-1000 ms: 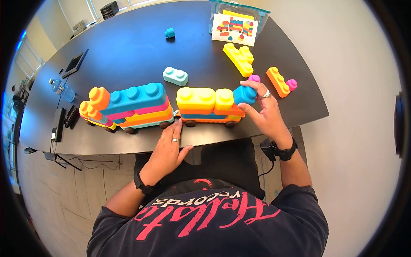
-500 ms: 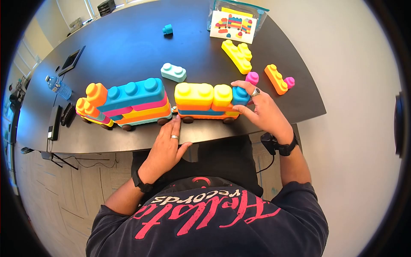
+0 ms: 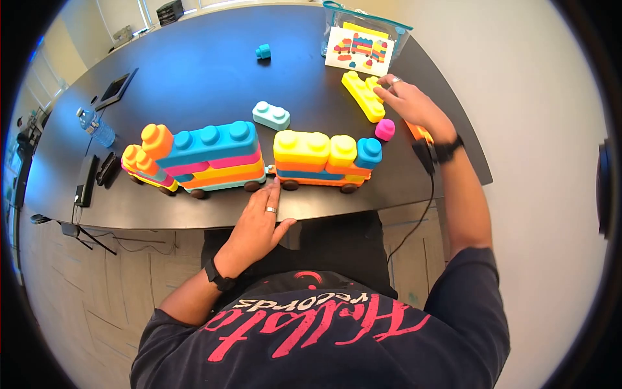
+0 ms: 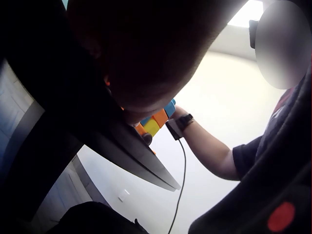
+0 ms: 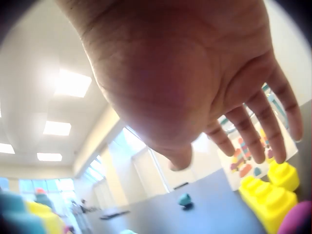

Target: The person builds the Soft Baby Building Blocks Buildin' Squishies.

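My left hand rests at the table's near edge, its straight fingertips by the joint between two block-built train cars. Left of it stands the car with a long blue block on top; to the right, the car with yellow blocks and a small blue block at its end. My right hand reaches over the yellow blocks lying farther back, fingers extended and holding nothing. In the right wrist view those yellow blocks sit just below the fingertips. A magenta block lies nearby.
A pale teal block and a small teal block lie on the table. A picture card leans against a clear zip bag. An orange block is partly under the right forearm. A water bottle stands at left.
My right hand has let go of the small blue block, now on the end of the right car, and moved back to the yellow blocks. The left hand has stayed in place.
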`<state>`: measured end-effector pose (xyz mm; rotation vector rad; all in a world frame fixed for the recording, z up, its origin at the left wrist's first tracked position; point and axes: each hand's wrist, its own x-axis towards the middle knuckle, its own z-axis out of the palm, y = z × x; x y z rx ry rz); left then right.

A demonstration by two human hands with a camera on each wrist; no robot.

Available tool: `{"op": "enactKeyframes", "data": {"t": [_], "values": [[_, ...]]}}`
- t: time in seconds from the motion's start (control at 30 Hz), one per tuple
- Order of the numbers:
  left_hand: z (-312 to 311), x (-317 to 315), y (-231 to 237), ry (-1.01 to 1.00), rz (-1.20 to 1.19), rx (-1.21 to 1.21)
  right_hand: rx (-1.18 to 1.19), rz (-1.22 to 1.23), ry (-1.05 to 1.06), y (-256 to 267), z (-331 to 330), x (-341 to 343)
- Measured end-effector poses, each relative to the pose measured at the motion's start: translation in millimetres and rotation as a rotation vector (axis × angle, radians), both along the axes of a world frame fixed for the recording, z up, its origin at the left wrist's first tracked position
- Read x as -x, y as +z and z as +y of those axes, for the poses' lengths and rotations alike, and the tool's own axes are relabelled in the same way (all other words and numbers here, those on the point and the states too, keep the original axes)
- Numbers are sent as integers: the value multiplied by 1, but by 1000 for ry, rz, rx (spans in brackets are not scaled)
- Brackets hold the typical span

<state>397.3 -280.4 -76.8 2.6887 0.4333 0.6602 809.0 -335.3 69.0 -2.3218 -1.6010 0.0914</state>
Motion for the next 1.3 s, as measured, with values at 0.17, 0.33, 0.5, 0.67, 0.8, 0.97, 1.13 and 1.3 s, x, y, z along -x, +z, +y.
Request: {"op": "enactKeyframes", "data": {"t": [0.17,0.33,0.5,0.67,0.8,0.97,1.13,1.3], "values": [[1,0,1,-8,-4,11,592,-108,-219,-19,57,-20],[1,1,-1,-19,-10,31,449,-104,-152,-41,71,-37],[1,1,-2,-10,-1,7,-49,-18,97,20,23,-6],[1,1,-5,-6,-7,-3,-218,38,462,56,-54,91],[-1,1,-5,12,-10,-15,-143,-86,492,42,-82,132],[1,2,-5,-3,-11,-32,-214,-44,481,20,-85,122],[1,2,-4,5,4,-31,-236,120,453,8,-83,118],[-1,2,-2,8,22,-11,-239,-82,502,13,-85,119]]}}
